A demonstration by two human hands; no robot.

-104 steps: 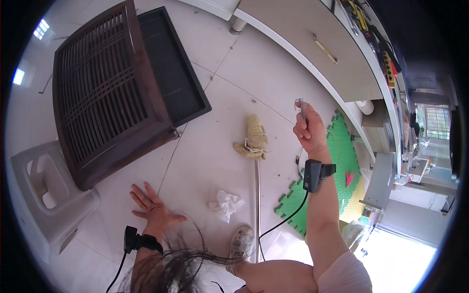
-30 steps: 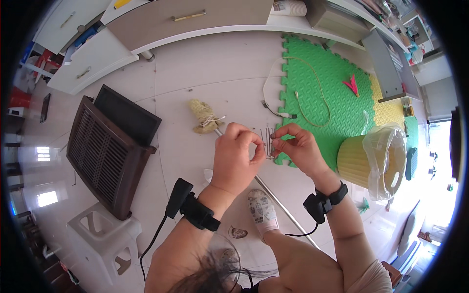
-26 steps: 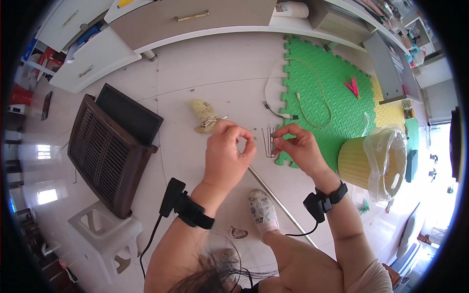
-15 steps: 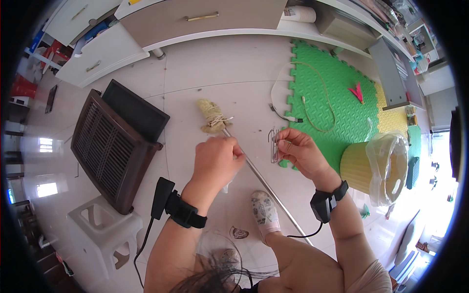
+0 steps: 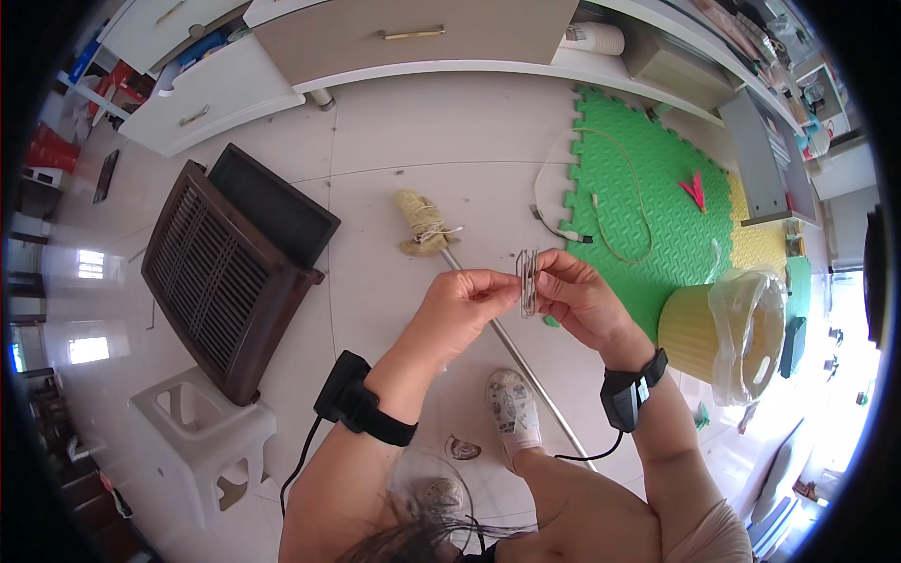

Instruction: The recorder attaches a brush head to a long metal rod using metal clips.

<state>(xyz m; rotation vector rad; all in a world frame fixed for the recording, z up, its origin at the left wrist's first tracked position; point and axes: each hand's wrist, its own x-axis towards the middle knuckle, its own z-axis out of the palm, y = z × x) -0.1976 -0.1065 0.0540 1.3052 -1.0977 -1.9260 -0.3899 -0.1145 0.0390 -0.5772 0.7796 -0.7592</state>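
Observation:
A small bundle of thin, bent metal wire hooks [image 5: 526, 286] is held upright between my two hands, above the floor. My right hand [image 5: 584, 298] pinches its right side between thumb and fingers. From the left, my left hand [image 5: 460, 308] reaches in, its thumb and forefinger closed on the bundle's left edge. Below the hands, a metal pole [image 5: 530, 371] lies slanting across the floor. Yellowish cloth [image 5: 424, 223] is tied with string round the pole's far end. The left hand hides part of the pole.
A brown slatted heater-like panel [image 5: 225, 272] leans by a white plastic stool [image 5: 192, 413] at left. On the right are a green foam mat [image 5: 619, 188] with a pale cable [image 5: 648, 220], and a yellow bin [image 5: 688, 324] lined with plastic. Drawers [image 5: 413, 42] line the far side.
My left hand has moved right, from beside the pole to the wire hooks, and now pinches them too. My right hand stays holding the bundle. The view has shifted slightly.

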